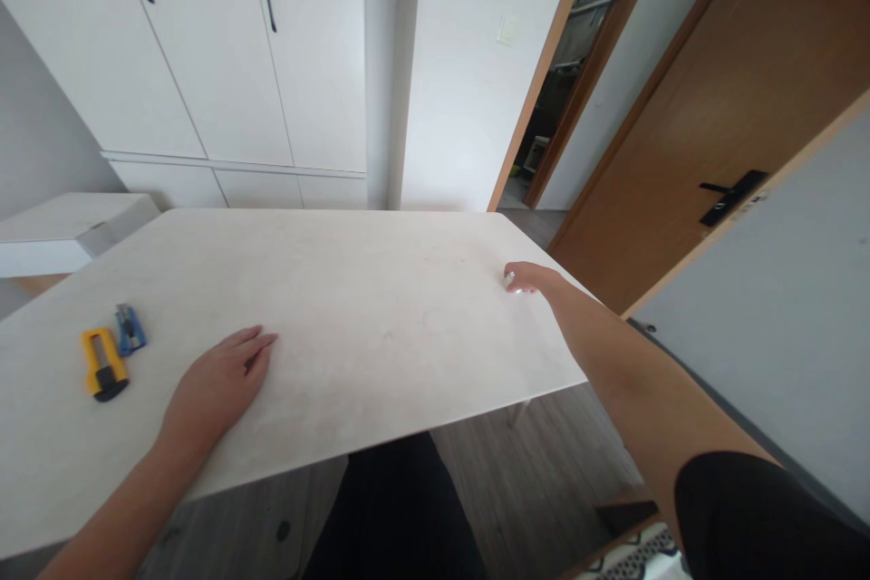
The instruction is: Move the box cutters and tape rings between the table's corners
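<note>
Head view: two hands over the pale bench [353, 308]. Left hand [217, 385] lay flat, fingers released. Right hand [530, 276] reached the far right edge, fingers closed on one small whitish object [515, 284], detail unclear. Two cutters left: one yellow [103, 364], one blue [129, 329], touching.

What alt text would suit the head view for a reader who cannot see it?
A person's right hand reaches far across a pale table and closes on a small whitish object near its right edge. The left hand lies flat on the tabletop, beside a yellow cutter and a blue tool.
</note>
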### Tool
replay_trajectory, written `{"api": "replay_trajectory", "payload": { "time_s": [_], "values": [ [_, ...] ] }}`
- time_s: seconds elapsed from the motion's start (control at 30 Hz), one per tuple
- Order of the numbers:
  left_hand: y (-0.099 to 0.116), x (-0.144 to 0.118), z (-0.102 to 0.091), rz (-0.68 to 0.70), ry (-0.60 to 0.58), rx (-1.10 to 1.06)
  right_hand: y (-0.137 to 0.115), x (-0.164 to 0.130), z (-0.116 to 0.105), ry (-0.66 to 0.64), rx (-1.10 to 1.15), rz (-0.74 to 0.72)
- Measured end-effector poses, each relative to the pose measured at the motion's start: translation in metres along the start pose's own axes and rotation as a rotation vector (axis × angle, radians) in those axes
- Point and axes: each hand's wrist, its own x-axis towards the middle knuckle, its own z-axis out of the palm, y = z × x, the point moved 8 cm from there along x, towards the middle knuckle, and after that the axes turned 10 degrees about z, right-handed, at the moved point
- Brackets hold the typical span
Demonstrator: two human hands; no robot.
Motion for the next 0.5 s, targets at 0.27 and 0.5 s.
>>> {"api": "replay_trajectory", "payload": {
  "time_s": [0.27,0.5],
  "values": [
    [0.002,0.001,-0.002,-0.004,0.006,0.000,-0.023,-0.033,-0.025,0.281,-0.147,0.082],
    [0.000,-0.001,0.000,0.023,0.007,0.013,-0.151,-0.130,0.053,0.352,0.108,-0.539]
  ]
}}
